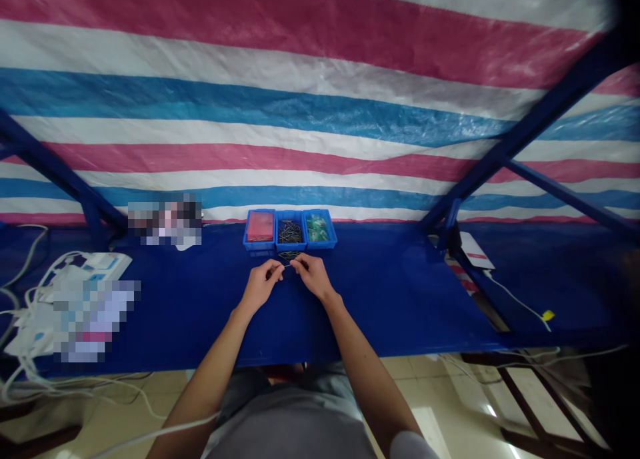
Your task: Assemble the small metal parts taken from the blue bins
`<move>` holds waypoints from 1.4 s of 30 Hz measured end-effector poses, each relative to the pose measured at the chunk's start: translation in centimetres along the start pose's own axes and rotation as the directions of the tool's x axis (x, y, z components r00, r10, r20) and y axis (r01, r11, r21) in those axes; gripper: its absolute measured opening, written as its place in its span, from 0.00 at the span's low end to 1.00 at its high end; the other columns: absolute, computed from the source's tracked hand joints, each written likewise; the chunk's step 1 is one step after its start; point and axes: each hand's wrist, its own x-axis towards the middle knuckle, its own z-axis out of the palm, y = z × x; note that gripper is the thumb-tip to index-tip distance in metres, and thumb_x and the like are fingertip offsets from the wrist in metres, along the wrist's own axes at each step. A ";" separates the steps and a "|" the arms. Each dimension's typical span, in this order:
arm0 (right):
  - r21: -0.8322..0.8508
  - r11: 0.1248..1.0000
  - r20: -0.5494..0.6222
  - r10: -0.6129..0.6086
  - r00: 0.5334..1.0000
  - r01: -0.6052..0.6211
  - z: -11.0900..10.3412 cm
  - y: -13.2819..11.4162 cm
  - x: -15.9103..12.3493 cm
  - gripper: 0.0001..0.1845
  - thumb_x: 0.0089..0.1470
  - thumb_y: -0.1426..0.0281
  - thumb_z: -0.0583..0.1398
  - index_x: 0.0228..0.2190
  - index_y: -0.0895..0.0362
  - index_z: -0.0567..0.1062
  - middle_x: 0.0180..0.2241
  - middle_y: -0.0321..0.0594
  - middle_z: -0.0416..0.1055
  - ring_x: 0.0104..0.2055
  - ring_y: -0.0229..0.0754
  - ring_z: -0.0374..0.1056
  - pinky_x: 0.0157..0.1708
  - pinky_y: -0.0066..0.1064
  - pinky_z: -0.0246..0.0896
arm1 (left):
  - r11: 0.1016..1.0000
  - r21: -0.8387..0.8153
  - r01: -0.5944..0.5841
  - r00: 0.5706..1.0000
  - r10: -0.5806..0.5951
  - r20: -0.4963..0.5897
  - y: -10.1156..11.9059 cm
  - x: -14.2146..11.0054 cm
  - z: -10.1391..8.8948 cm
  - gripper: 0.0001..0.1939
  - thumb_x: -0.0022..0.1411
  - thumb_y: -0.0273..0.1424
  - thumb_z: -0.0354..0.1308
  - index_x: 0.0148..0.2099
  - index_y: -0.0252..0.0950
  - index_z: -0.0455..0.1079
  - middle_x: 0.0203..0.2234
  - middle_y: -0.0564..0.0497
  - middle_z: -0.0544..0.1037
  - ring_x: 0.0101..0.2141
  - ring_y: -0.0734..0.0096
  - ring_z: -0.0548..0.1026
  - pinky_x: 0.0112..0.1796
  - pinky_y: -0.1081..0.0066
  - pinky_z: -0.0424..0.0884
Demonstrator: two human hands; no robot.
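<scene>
Thumb and fingers of the left hand [260,284] close in a narrow pinch on one end of a thin pale piece [287,266] at the centre of the frame; the right hand [313,274], just beside it, pinches the other end equally tightly. What the piece is, its size hides. Just above it lie dark screw-like pieces [289,255], near three blue bins [290,244] along the back of the blue table [400,292]
</scene>
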 end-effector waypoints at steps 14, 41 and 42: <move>0.226 0.973 0.012 0.037 0.999 -0.039 0.2 0.5 0.2 0.09 0.60 0.66 0.57 0.33 0.56 0.77 0.28 0.36 0.73 0.23 0.35 0.63 0.27 0.26 0.60 | 1.000 0.002 0.005 1.000 -0.005 0.001 0.1 0.0 0.0 0.15 0.68 0.41 0.53 0.37 0.37 0.72 0.25 0.52 0.77 0.27 0.70 0.75 0.34 0.73 0.69; 0.278 0.956 0.047 0.088 0.995 -0.098 0.7 0.3 0.1 0.10 0.55 0.63 0.63 0.34 0.57 0.79 0.26 0.37 0.74 0.22 0.35 0.66 0.25 0.27 0.62 | 0.999 -0.041 0.019 1.000 -0.019 -0.005 -0.1 0.0 0.0 0.15 0.67 0.42 0.53 0.38 0.36 0.72 0.25 0.52 0.76 0.27 0.70 0.74 0.34 0.73 0.69; 0.279 0.955 0.049 0.092 0.995 -0.102 0.8 0.3 0.1 0.10 0.55 0.62 0.64 0.34 0.57 0.79 0.26 0.37 0.74 0.22 0.35 0.66 0.25 0.27 0.62 | 0.999 -0.043 0.021 1.000 -0.021 -0.007 -0.1 0.0 0.0 0.15 0.67 0.42 0.53 0.38 0.36 0.72 0.25 0.52 0.76 0.27 0.70 0.74 0.34 0.73 0.69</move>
